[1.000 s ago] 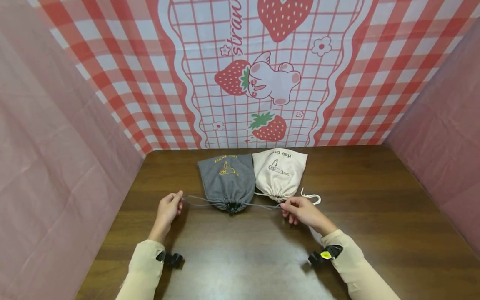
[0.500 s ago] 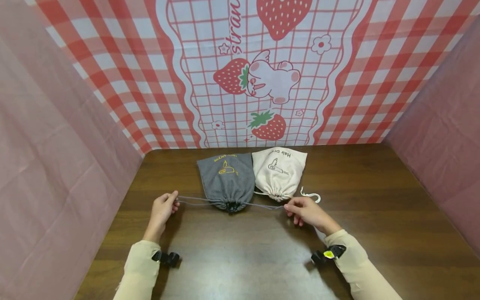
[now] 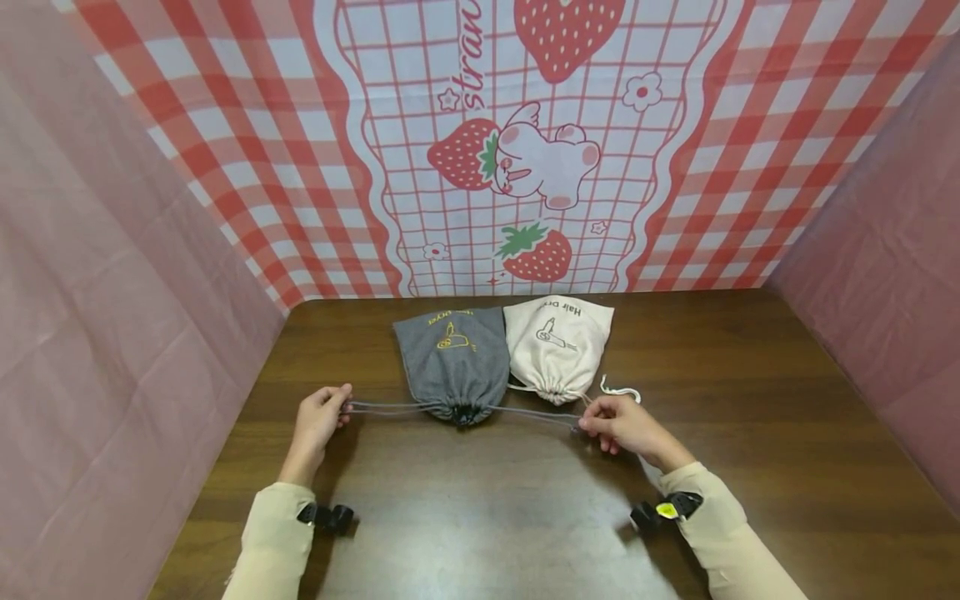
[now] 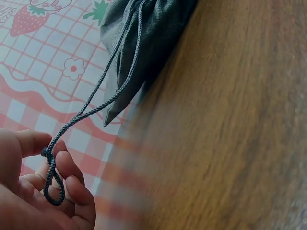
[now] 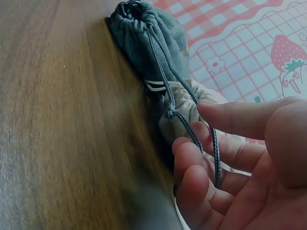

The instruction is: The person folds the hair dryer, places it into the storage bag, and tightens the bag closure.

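Note:
A dark grey drawstring bag (image 3: 457, 362) lies on the table, its gathered mouth facing the person. A yellow hair dryer picture marks its front. My left hand (image 3: 318, 425) pinches the knotted end of one grey drawstring (image 4: 103, 105) between thumb and fingers, with a small loop hanging below. On the other side, my right hand (image 3: 622, 427) holds the opposite drawstring (image 5: 160, 62); its looped end passes between thumb and curled fingers, with the knot just outside them. Both cords stretch sideways from the bag's mouth, which is drawn into tight folds.
A cream drawstring bag (image 3: 558, 346) with a hair dryer picture lies against the grey bag's right side. Its white cord (image 3: 621, 390) curls near my right hand. A strawberry-print cloth (image 3: 540, 150) stands behind the wooden table (image 3: 480, 517), with pink cloth at both sides.
My hands have moved apart, the left one leftward and the right one rightward, each with its drawstring. More cord shows on both sides. The bags have stayed nearly in place.

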The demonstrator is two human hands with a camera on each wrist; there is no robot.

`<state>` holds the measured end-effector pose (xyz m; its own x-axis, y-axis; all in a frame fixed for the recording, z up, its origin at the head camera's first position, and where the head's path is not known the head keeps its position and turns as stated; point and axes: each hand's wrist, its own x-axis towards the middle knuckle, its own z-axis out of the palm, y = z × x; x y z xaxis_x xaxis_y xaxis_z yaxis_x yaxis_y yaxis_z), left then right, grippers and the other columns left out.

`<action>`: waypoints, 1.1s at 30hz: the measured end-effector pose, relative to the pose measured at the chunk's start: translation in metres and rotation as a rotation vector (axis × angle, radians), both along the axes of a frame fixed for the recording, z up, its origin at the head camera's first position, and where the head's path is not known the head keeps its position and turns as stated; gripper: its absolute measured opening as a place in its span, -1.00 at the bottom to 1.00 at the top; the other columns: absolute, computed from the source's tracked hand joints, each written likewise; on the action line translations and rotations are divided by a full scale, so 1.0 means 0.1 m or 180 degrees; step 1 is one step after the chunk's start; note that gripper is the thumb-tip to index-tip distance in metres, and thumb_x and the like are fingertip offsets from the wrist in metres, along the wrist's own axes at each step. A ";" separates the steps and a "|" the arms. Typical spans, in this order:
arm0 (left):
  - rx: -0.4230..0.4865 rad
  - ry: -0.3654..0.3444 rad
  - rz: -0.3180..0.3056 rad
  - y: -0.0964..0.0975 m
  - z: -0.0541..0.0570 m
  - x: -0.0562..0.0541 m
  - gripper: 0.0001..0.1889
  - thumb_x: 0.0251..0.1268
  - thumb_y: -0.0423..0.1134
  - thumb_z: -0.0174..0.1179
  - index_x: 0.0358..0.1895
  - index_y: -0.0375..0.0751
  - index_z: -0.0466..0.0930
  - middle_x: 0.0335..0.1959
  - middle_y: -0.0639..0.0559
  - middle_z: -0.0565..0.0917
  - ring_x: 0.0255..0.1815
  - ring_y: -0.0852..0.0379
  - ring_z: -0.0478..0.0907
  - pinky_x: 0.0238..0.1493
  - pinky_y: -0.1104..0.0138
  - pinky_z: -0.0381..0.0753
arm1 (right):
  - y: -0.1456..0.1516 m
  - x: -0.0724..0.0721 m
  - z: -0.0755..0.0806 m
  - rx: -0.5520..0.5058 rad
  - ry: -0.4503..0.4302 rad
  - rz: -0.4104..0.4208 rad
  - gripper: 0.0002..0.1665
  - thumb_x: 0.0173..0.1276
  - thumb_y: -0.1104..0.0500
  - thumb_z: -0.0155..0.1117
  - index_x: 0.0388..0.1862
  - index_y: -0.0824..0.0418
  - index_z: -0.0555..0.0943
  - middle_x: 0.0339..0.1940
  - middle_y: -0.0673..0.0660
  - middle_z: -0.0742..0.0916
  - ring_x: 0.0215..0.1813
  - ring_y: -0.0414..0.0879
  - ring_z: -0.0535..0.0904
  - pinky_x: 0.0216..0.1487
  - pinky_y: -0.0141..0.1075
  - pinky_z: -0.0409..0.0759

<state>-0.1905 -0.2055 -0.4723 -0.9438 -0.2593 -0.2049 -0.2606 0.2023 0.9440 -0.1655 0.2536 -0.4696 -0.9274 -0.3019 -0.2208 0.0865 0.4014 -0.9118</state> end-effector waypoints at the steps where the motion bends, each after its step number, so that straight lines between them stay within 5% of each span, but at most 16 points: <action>1: 0.0003 -0.0003 0.0002 0.00 0.00 0.00 -0.68 0.47 -0.17 0.04 -0.21 -0.46 0.52 -0.63 0.26 0.53 -0.62 0.33 0.44 -0.50 0.47 0.46 | 0.00 0.00 0.00 -0.0009 -0.0012 -0.0010 -0.73 0.31 0.24 0.28 -0.26 0.49 0.54 -0.60 0.11 0.61 -0.64 -0.21 0.47 -0.63 -0.37 0.48; 11: -0.0040 0.0045 0.0022 -0.03 -0.03 0.01 -0.76 0.47 -0.20 0.03 -0.32 -0.28 0.55 -0.59 0.31 0.57 -0.48 0.35 0.54 -0.35 0.48 0.49 | 0.05 -0.02 0.00 0.0050 -0.0015 -0.0135 -0.69 0.35 0.21 0.24 -0.24 0.52 0.54 -0.56 0.10 0.59 -0.62 -0.19 0.49 -0.62 -0.35 0.49; 20: -0.0054 0.0020 -0.0013 -0.01 -0.01 0.03 -0.71 0.48 -0.19 0.03 -0.20 -0.42 0.55 -0.57 0.29 0.59 -0.47 0.36 0.55 -0.35 0.48 0.49 | 0.12 -0.03 0.02 0.0187 -0.0038 -0.0385 -0.66 0.38 0.18 0.21 -0.16 0.52 0.54 -0.59 0.09 0.60 -0.61 -0.20 0.49 -0.59 -0.33 0.50; 33: 0.0031 0.0081 0.0049 0.00 0.12 -0.01 -0.78 0.47 -0.17 0.05 -0.33 -0.21 0.55 -0.57 0.32 0.59 -0.44 0.36 0.58 -0.31 0.48 0.51 | 0.16 -0.04 0.05 0.0190 -0.0065 -0.0358 -0.62 0.43 0.15 0.15 -0.11 0.54 0.51 -0.46 0.05 0.62 -0.57 -0.21 0.51 -0.55 -0.34 0.51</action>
<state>-0.1919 -0.2057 -0.4607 -0.9447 -0.2719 -0.1836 -0.2395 0.1891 0.9523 -0.1690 0.2696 -0.4644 -0.9498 -0.1820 -0.2544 0.1522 0.4417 -0.8842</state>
